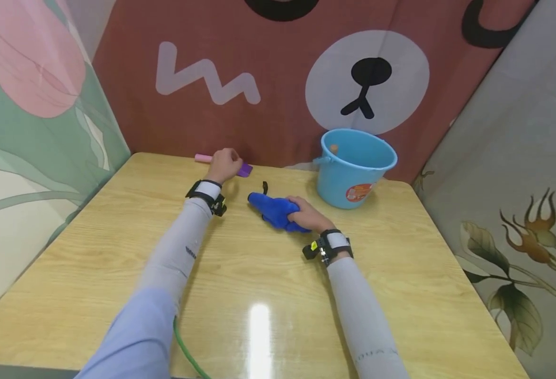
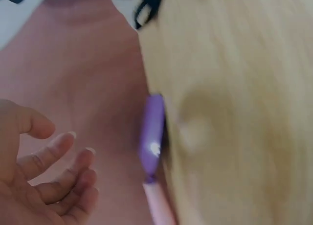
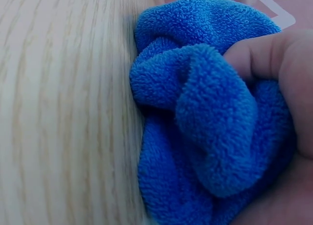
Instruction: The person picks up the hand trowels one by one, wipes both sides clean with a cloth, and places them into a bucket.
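Note:
At the back of the table my left hand (image 1: 224, 165) hovers over a tool with a purple flat head (image 1: 245, 169) and a pink handle (image 1: 203, 158). In the left wrist view the fingers (image 2: 54, 171) are loosely bent and apart from the purple head (image 2: 153, 132), with nothing between them. My right hand (image 1: 310, 216) grips a bunched blue towel (image 1: 275, 209) on the table. The right wrist view shows its thumb pressed into the folds of the fluffy towel (image 3: 215, 107). A small black loop (image 1: 265, 186) sticks out beside the towel.
A light blue bucket (image 1: 354, 181) with an orange label stands at the back right, a small brownish thing (image 1: 334, 149) visible inside its rim. Behind the wooden table (image 1: 240, 284) hangs a brown curtain with a bear face. A green cord (image 1: 185, 350) runs beside the left arm.

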